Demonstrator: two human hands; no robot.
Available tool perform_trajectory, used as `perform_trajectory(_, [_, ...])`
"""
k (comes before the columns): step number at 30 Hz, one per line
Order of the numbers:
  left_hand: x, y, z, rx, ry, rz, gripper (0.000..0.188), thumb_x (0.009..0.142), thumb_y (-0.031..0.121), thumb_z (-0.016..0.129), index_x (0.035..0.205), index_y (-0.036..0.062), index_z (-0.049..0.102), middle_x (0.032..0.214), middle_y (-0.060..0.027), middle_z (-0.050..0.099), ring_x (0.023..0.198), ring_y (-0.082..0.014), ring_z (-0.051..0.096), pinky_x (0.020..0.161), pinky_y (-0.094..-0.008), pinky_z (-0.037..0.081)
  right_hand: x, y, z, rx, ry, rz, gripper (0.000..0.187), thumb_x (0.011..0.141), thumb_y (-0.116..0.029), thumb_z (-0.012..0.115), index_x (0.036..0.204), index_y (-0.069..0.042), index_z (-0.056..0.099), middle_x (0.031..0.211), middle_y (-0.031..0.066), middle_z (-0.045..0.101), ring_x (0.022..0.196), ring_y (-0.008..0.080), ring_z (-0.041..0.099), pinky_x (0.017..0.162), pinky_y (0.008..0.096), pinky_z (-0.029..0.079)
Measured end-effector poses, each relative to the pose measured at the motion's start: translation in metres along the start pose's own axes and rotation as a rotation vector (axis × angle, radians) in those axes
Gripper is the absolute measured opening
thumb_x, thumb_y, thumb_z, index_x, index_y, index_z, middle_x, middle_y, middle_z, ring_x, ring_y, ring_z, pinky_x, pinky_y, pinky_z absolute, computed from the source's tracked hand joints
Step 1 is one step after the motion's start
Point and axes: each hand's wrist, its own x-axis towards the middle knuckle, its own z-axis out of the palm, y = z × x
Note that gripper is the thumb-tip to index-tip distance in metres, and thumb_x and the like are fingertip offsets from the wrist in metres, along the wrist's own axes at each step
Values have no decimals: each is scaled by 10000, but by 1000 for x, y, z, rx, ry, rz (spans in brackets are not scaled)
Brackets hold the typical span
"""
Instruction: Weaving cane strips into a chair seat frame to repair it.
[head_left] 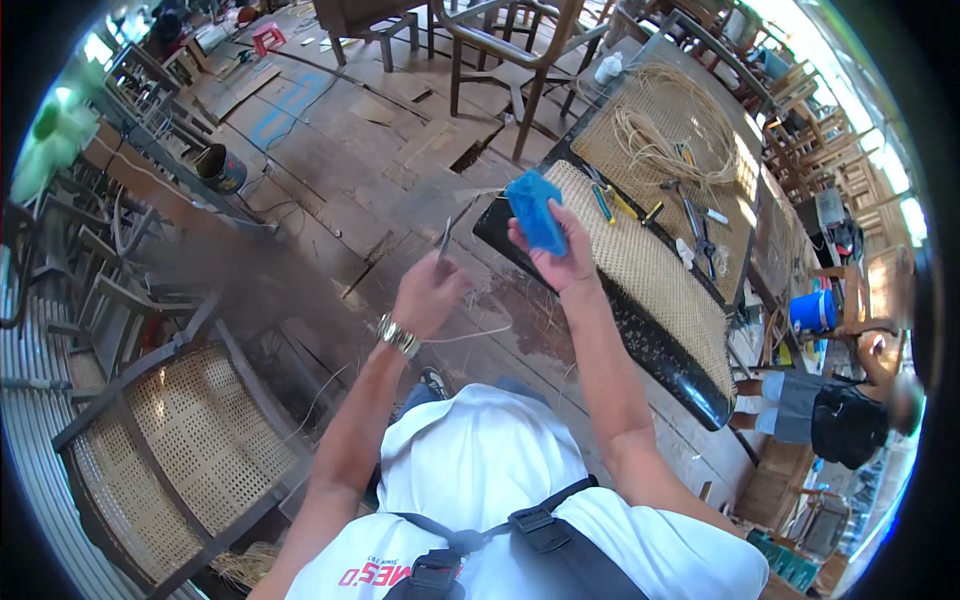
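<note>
Plainly, a blue block (534,208) is resting gripped in the right hand (572,262), near a woven panel's (655,275) left end. The left hand (430,295) is clutching a thin tool (445,238), its lower part hiding from view. Far right, a cane coil (640,140) is lying.

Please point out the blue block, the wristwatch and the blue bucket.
Blue block (536,214): head view, middle of its broad face.
Wristwatch (399,336): head view, on its metal band.
Blue bucket (814,312): head view, on its outer wall.
</note>
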Motion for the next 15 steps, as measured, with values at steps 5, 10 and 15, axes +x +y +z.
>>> perform_trajectory(5, [45,18,22,-330,-141,2,51,928,59,652,973,40,638,826,-15,654,740,-93,598,676,-254,493,-35,25,36,-541,27,-88,613,845,-140,777,1370,-43,476,1192,129,592,1032,218,633,851,387,586])
perform_trajectory(10, [62,8,16,-30,74,291,6,962,42,608,959,37,608,834,-31,672,802,-106,648,723,-268,520,-57,-14,36,-1191,-44,87,391,791,-188,784,1120,-55,621,994,80,650,937,144,614,766,299,521])
perform_trajectory(15, [140,-93,-130,-163,341,362,25,971,55,612,994,48,617,888,-29,669,826,-109,624,778,-273,521,-131,-88,-5,-1697,-223,157,356,771,-257,802,1045,-91,646,921,40,662,878,171,619,789,344,488])
